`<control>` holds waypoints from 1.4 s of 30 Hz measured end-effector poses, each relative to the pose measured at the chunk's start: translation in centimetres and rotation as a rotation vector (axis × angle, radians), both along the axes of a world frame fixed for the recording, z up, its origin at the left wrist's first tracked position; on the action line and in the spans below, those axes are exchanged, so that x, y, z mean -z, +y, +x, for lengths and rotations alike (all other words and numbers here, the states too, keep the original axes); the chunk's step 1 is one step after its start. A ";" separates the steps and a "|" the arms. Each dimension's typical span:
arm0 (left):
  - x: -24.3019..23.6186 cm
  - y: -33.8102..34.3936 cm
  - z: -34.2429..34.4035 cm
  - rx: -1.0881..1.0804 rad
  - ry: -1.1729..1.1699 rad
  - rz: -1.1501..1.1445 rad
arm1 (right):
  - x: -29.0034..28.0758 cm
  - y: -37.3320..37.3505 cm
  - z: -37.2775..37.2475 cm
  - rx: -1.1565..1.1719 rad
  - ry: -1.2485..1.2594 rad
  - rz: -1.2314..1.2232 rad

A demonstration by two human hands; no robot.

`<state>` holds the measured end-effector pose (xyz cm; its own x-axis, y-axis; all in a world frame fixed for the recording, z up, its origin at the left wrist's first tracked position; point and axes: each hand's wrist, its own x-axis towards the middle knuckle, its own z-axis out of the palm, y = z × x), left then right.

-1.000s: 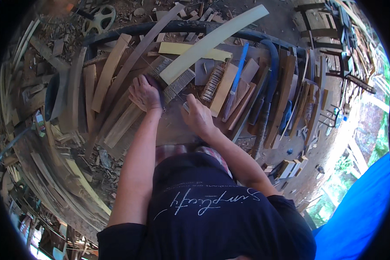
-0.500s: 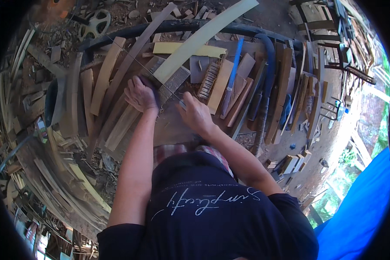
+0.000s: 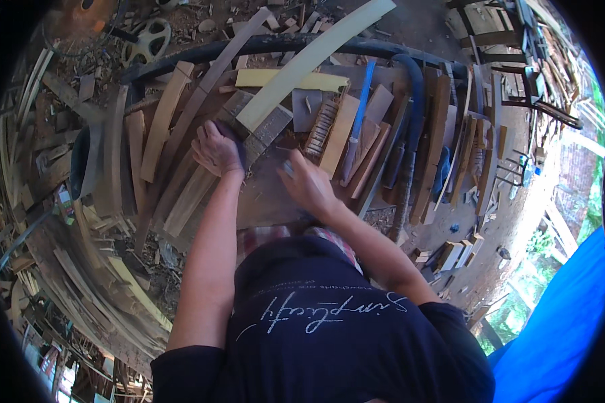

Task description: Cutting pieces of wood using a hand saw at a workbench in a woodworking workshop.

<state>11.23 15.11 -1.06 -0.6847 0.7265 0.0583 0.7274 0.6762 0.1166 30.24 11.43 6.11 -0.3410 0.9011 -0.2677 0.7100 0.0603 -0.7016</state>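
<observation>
My left hand has its fingers curled over a dark piece beside a rough, grooved wooden block. A long pale curved strip slants up from this block. Right of it, my right hand is closed around a small grey handle of a thin tool, whose far part is blurred. A yellow strip lies behind the pale one. A long blue tool with a dark end lies among boards to the right.
Curved boards fan out on the bench. A black curved hose runs down its right part. A pulley wheel stands at the back left. Stacked timber is at my left, dark metal frames at back right, a blue tarp lower right.
The pale strip, blocks and my left hand have shifted slightly left in view. My right hand has moved a little, and the thin tool, clear across the block half a second ago, is now blurred.
</observation>
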 end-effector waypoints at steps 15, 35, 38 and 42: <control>0.1 0.2 -0.1 0.010 0.032 0.018 | -0.5 -0.9 1.6 -0.031 -0.042 -0.080; -1.1 0.4 0.6 0.032 0.031 -0.011 | -1.7 -5.6 6.2 0.020 -0.055 -0.111; -0.8 0.6 0.7 0.101 0.042 0.059 | 0.0 -0.5 1.0 0.009 -0.004 0.065; -0.8 0.7 0.9 0.019 0.044 0.094 | 1.2 1.2 -1.1 -0.037 -0.050 0.078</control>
